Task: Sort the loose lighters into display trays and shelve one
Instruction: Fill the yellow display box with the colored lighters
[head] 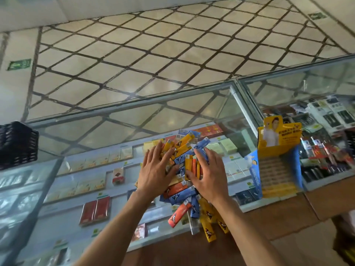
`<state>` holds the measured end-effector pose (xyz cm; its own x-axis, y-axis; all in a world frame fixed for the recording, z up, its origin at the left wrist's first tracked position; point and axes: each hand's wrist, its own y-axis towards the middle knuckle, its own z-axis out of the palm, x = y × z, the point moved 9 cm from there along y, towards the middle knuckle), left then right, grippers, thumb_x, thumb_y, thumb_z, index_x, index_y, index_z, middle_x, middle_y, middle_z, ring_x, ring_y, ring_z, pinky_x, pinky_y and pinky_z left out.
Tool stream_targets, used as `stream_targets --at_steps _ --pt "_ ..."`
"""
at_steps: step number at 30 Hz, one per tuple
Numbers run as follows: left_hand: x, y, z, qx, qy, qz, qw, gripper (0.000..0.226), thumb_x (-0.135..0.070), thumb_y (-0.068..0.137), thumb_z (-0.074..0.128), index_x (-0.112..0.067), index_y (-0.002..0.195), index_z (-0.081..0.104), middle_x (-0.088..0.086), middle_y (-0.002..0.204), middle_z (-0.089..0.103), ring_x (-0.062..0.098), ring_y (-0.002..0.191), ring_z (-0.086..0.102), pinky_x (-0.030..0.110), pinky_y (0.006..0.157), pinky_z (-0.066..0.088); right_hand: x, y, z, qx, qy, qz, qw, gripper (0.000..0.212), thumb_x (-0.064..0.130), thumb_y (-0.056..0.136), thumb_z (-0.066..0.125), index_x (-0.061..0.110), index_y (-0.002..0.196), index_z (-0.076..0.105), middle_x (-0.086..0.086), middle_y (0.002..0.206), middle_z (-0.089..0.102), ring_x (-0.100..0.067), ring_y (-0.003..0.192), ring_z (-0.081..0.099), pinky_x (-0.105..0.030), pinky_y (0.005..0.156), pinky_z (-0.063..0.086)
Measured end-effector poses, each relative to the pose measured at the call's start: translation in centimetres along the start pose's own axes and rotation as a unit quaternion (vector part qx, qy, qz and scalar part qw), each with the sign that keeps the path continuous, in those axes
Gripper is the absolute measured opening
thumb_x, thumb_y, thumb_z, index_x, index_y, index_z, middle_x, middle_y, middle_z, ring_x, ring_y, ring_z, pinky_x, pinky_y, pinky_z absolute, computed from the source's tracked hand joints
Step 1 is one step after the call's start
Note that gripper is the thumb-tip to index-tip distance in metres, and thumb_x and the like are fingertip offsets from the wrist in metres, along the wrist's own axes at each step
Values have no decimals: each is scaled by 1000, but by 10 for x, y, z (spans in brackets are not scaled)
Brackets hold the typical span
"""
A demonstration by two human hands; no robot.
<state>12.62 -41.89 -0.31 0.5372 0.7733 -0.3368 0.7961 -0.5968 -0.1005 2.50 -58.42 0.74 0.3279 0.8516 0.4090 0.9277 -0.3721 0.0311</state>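
Note:
A heap of loose lighters (189,160) in yellow, blue and orange lies on the glass counter top (92,150). My left hand (155,169) rests flat on the left side of the heap, fingers spread. My right hand (208,175) lies flat on the right side, fingers spread too. Neither hand grips a lighter. Several lighters (207,223) spill toward the near counter edge between my forearms. To the right stands a yellow and blue display tray (278,169) with an upright printed backing card; its slots look bare.
A black plastic basket (17,144) sits at the left on the counter. Under the glass lie cigarette packs (96,210) on white shelves. More packaged goods (326,150) fill the case on the right. The brown counter edge (288,217) runs along the near side.

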Motion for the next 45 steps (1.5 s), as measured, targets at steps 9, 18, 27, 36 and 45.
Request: stream_targets --at_steps 9,18,27,36,45 --pt "63 -35 -15 -5 17 -20 1000 69 -74 100 24 -43 160 15 -4 172 -1 19 158 -2 43 128 -3 69 1 27 29 -20 -48 998 78 78 93 33 39 159 20 -2 168 17 -30 152 18 -50 122 25" --pt "151 -91 -42 -12 11 -56 998 66 -69 101 30 -43 160 16 -5 172 0 18 158 -4 47 129 0 163 -9 71 62 -36 -93 993 77 77 94 33 36 159 24 -8 165 23 -31 152 19 -52 121 25" --pt "253 -161 -65 -28 21 -102 994 67 -69 100 31 -43 160 14 -6 172 -6 14 158 -9 48 129 0 277 -25 115 78 -21 -151 985 76 73 93 40 32 157 32 -10 156 37 -32 147 29 -53 117 31" --pt "348 -234 -95 -71 20 -138 988 66 -70 101 32 -42 159 21 -5 172 3 16 159 0 51 128 8 386 -48 161 80 -27 -215 973 78 73 91 42 28 154 39 -10 155 39 -31 145 32 -52 116 32" --pt "412 -283 -120 -102 -7 -163 981 64 -66 99 39 -39 157 31 -1 171 14 17 159 7 51 127 15 458 -60 193 92 -38 -228 969 80 78 88 35 31 153 37 -10 156 37 -32 144 31 -54 118 26"
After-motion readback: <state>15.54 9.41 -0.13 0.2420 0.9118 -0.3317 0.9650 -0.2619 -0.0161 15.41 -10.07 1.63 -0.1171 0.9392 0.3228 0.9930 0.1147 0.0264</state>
